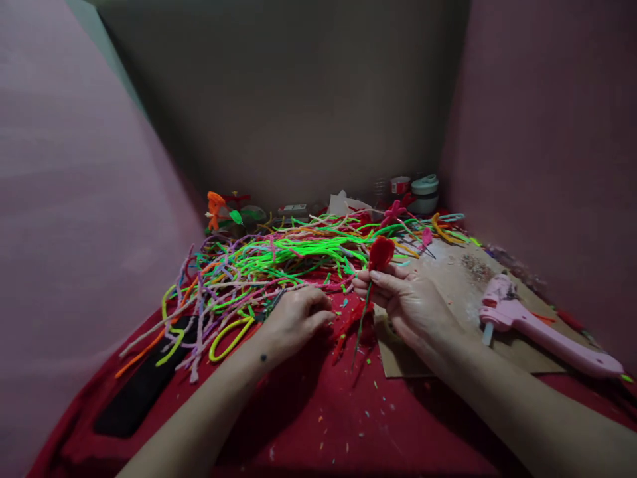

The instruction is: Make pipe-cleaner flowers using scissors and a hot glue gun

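Note:
My right hand (pixel 405 299) pinches a small red pipe-cleaner flower (pixel 381 253) on a thin green stem (pixel 363 317), holding it upright above the red cloth. My left hand (pixel 297 316) rests curled on the cloth beside it, fingers bent down at red pipe-cleaner scraps (pixel 348 324); what it grips, if anything, is hidden. Just beyond both hands lies a big tangled heap of pipe cleaners (pixel 271 262) in neon green, pink, yellow, orange and purple.
A pink glue gun (pixel 537 328) lies on a cardboard sheet (pixel 472 335) at the right. Jars and tape rolls (pixel 424 189) stand at the back, finished flowers (pixel 217 209) at back left. A black flat object (pixel 144 385) lies at left. Pink walls close in on both sides.

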The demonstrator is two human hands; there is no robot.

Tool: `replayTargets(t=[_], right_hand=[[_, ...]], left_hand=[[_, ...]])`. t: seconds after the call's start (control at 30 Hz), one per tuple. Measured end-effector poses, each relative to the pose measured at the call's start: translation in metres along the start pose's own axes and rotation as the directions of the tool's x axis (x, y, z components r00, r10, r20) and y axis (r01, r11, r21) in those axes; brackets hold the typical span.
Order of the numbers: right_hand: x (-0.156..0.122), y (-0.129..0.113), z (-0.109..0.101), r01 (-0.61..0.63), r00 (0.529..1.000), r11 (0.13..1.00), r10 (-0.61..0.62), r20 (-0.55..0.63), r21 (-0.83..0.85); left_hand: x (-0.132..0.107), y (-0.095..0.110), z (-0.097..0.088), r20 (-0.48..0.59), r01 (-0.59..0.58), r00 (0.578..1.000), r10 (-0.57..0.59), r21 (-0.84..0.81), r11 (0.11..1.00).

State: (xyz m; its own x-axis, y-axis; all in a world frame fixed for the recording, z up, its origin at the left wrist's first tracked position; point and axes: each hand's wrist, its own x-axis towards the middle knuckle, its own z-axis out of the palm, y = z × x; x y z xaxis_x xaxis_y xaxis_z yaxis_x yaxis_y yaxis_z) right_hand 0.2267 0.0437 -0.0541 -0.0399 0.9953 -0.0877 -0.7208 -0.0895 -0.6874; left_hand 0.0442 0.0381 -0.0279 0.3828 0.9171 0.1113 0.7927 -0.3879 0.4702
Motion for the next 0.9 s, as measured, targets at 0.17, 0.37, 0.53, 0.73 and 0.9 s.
replayTargets(t=[0.17,0.37,0.53,0.73,0.9], right_hand=[[0.002,-0.002,-0.001,0.004,1.0,1.0,-0.004,-0.002,-0.013],[0.002,-0.001,-0.001,0.002,1.0,1.0,-0.002,0.004,0.008],[-0.001,0.002,0.004,0.001,1.0,1.0,-0.001,-0.017,0.004],[-0.006,0.008,0.008,0.063,0.998,0.997,-0.063,0.001,-0.034],[-0.005,0.009,0.009,0.067,0.998,0.998,-0.067,-0.005,0.014]], left_hand=[[0.005,0.013,0.03,0.051,-0.034,0.998,0.027,0.143,0.989],[0.011,0.01,0.027,0.061,0.159,0.986,-0.156,-0.048,0.986],[0.008,0.018,0.005,-0.155,0.177,0.956,-0.247,-0.364,0.915],[0.007,0.046,0.017,-0.412,0.005,0.91,0.032,0.09,0.996],[0.011,0.054,0.028,-0.5,-0.08,0.821,0.277,0.379,0.922]])
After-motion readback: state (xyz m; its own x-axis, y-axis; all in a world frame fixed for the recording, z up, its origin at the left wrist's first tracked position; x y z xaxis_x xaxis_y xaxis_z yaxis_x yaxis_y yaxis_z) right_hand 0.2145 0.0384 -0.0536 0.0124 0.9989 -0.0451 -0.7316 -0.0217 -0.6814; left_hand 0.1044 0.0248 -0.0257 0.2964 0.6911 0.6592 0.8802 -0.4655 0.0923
